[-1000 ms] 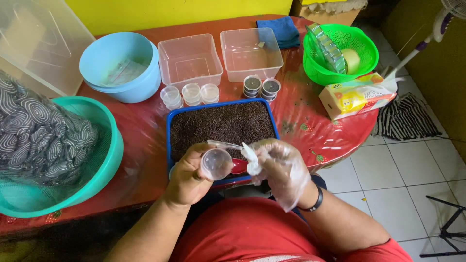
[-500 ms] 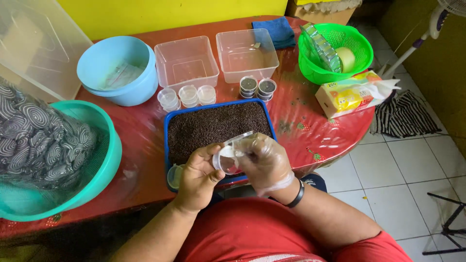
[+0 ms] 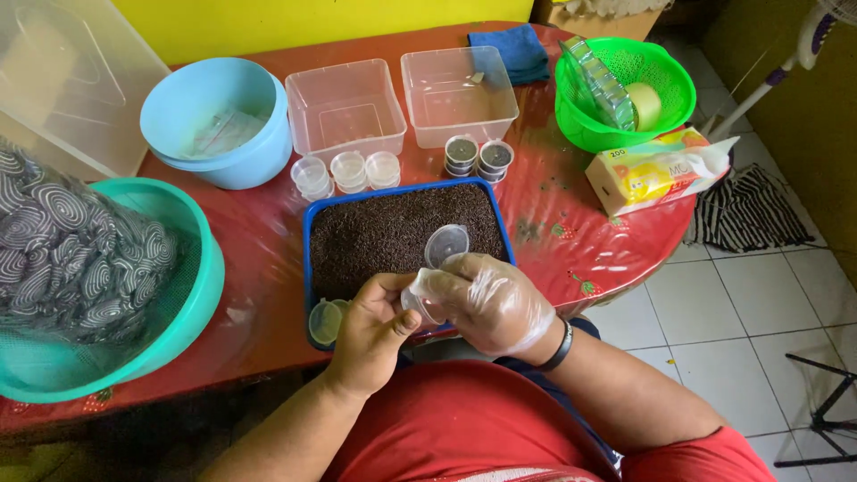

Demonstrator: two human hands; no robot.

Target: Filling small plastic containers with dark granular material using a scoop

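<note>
We sit at the red table (image 3: 580, 241) with the blue tray (image 3: 308, 268) of dark granules right in front. Our gloved right hand (image 3: 491, 303) and bare left hand (image 3: 370, 330) both have their grip clamped on a small clear cup (image 3: 418, 303) over the tray's near edge. Its round lid (image 3: 446, 244) sticks up above the glove.

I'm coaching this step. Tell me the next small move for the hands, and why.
Probably dip the small clear cup into the blue tray of dark grains. Both the left hand and gloved right hand hold it just above, hinged lid open.
</note>
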